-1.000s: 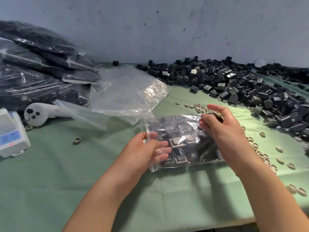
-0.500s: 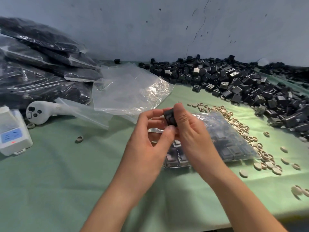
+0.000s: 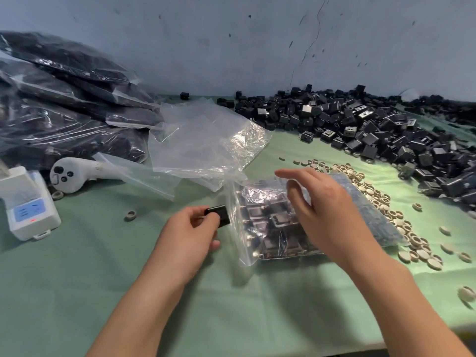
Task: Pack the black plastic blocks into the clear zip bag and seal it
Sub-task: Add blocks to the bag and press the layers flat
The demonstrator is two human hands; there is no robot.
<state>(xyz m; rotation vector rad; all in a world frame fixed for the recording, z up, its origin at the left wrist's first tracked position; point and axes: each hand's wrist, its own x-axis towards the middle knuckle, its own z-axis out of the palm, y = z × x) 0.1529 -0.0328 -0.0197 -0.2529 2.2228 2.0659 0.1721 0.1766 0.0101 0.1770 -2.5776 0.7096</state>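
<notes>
**Bag well filled, not yet sealed**

At the centre of the frame the clear zip bag [image 3: 257, 240] lies on the green table cover [image 3: 128, 292]. Its mouth faces left and gapes, and many blocks show through its wall. The left hand [image 3: 188, 240] pinches one black block [image 3: 219, 213] between thumb and fingers right at that mouth. We cannot tell whether the block is past the lip yet. The right hand [image 3: 332, 217] is spread loose over the top of the bag and grips nothing; we cannot tell whether it presses the plastic.

We judge the packing far along but unfinished: this block has to go in, and the zip strip has not been pressed shut. A large loose pile [image 3: 386, 140] of blocks fills the upper right. Filled bags [image 3: 64, 112] are stacked at the upper left, so we expect more bags to follow this one.
</notes>
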